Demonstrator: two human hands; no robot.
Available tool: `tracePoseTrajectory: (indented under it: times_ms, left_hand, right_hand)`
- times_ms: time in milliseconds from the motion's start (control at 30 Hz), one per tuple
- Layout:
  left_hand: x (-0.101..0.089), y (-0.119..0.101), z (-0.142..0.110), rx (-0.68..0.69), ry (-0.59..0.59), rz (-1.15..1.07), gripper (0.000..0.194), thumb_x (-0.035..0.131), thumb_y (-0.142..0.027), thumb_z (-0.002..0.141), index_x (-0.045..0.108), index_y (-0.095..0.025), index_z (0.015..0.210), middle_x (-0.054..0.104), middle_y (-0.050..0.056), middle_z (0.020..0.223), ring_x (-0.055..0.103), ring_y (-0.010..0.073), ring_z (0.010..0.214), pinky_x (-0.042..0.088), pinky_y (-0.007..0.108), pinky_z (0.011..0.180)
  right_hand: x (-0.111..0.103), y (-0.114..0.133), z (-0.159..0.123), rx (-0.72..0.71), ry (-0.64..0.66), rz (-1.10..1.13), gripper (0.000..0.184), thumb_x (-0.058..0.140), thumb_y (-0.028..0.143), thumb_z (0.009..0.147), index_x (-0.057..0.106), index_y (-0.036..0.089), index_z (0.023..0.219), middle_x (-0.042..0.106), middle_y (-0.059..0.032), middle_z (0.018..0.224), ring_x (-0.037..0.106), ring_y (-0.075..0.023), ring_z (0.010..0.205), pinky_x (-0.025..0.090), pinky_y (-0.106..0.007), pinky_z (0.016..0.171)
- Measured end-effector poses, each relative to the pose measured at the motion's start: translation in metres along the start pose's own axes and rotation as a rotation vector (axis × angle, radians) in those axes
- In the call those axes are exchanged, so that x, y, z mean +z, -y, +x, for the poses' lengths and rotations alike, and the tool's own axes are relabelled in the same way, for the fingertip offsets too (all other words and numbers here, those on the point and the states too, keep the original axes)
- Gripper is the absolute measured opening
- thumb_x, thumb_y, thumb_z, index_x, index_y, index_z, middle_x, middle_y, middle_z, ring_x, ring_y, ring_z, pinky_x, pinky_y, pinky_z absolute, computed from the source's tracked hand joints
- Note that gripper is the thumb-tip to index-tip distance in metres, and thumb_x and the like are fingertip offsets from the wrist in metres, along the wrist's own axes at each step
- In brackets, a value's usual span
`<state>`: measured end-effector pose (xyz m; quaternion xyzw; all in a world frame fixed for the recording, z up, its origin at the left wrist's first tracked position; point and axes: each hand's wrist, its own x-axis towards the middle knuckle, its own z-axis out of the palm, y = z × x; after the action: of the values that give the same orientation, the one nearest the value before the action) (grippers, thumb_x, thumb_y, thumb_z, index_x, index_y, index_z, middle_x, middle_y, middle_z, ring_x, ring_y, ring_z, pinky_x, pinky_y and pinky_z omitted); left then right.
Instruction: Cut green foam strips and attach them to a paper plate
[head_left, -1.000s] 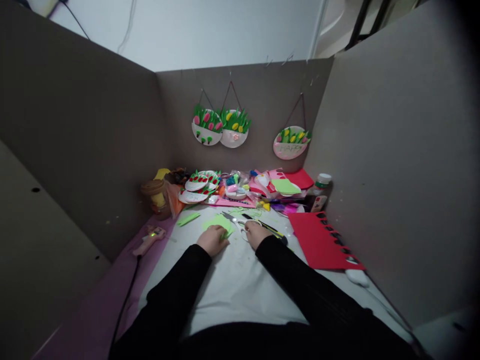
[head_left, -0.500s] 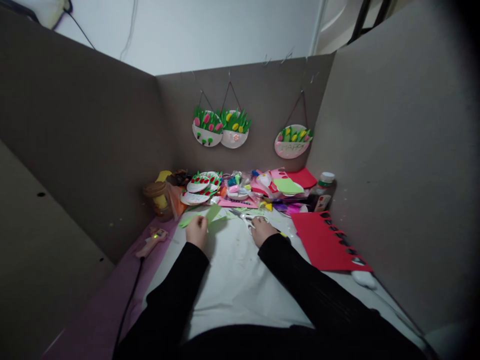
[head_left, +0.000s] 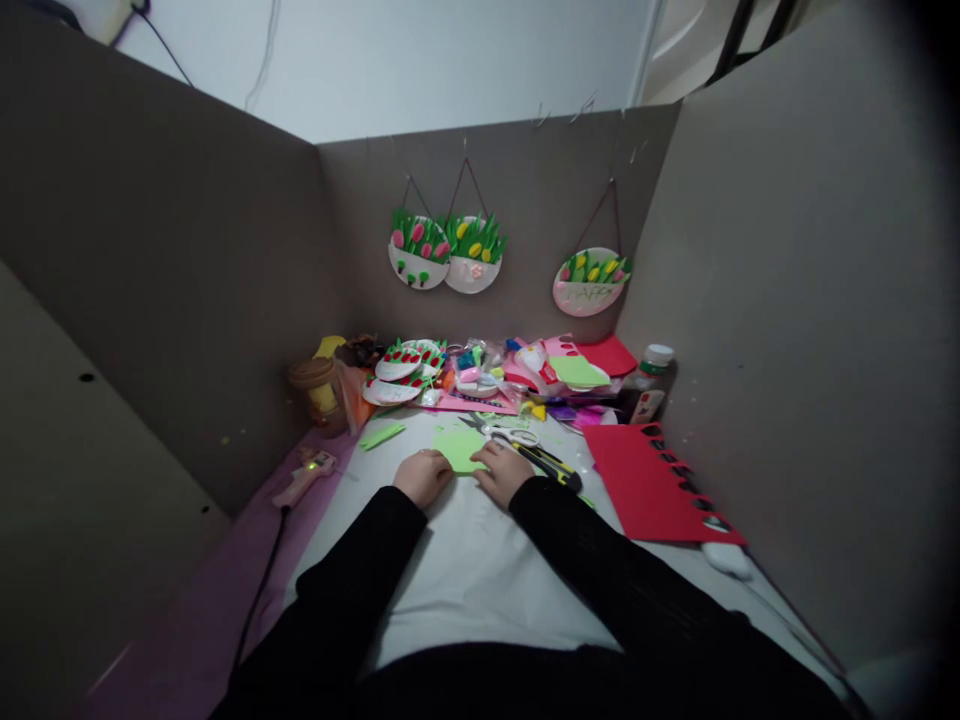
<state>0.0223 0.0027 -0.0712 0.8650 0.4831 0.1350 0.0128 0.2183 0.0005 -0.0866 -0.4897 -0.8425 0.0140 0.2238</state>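
A light green sheet of paper (head_left: 459, 447) lies on the white table cover between my hands. My left hand (head_left: 424, 477) has its curled fingers closed on the sheet's left edge. At the right edge, my right hand (head_left: 504, 472) grips the paper with thumb and fingers. Just beyond the right hand rest the white-handled scissors (head_left: 510, 434), let go, blades pointing left. Beside them is a yellow and black utility knife (head_left: 551, 466). Folded green paper strips (head_left: 382, 437) lie left of the sheet.
A pink glue gun (head_left: 303, 480) with a cord lies at left, near a brown cup (head_left: 316, 395). Red paper (head_left: 652, 485) covers the right side, with a bottle (head_left: 651, 375) behind it. Decorated paper plates (head_left: 397, 385) and craft supplies line the back. Grey panels (head_left: 495, 180) enclose the table.
My left hand has lowered the raised green paper back onto the table. My right hand has left the scissors and moved left onto the paper's right edge.
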Motion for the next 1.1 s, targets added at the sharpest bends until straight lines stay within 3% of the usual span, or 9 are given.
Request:
tracePoseTrajectory:
  times_ms: [200, 400, 667, 1100]
  left_hand:
    - [-0.008, 0.0, -0.003, -0.052, 0.038, -0.017, 0.022, 0.048, -0.027, 0.079, 0.068, -0.02, 0.075, 0.065, 0.005, 0.081, 0.057, 0.0157, 0.077, 0.039, 0.023, 0.067]
    - [-0.004, 0.001, -0.001, -0.253, 0.039, -0.048, 0.025, 0.047, -0.03, 0.078, 0.068, -0.018, 0.076, 0.066, 0.006, 0.081, 0.058, 0.0158, 0.073, 0.038, 0.024, 0.063]
    - [0.007, 0.01, 0.004, -0.299, 0.026, -0.041, 0.026, 0.045, -0.026, 0.075, 0.068, -0.016, 0.07, 0.063, 0.008, 0.08, 0.057, 0.0148, 0.07, 0.039, 0.024, 0.064]
    - [0.003, 0.011, 0.005, -0.409, 0.112, -0.043, 0.019, 0.052, -0.026, 0.069, 0.068, -0.015, 0.068, 0.065, 0.008, 0.071, 0.059, 0.0171, 0.069, 0.039, 0.024, 0.06]
  right_hand:
    - [0.004, 0.008, 0.008, 0.066, 0.166, -0.102, 0.026, 0.041, 0.03, 0.088, 0.064, 0.02, 0.09, 0.059, -0.0068, 0.1, 0.054, -0.0167, 0.09, 0.039, -0.026, 0.073]
    - [-0.001, 0.01, 0.011, 0.117, 0.18, -0.122, 0.028, 0.039, 0.029, 0.088, 0.064, 0.018, 0.093, 0.06, -0.0081, 0.101, 0.052, -0.0182, 0.094, 0.037, -0.027, 0.077]
    - [0.008, 0.006, 0.02, 0.219, 0.213, -0.141, 0.03, 0.038, 0.029, 0.086, 0.064, 0.014, 0.093, 0.061, -0.0111, 0.098, 0.053, -0.0199, 0.092, 0.036, -0.029, 0.078]
    - [0.009, 0.007, 0.021, 0.26, 0.23, -0.151, 0.025, 0.042, 0.027, 0.085, 0.062, 0.014, 0.094, 0.06, -0.0112, 0.098, 0.053, -0.0202, 0.091, 0.036, -0.028, 0.075]
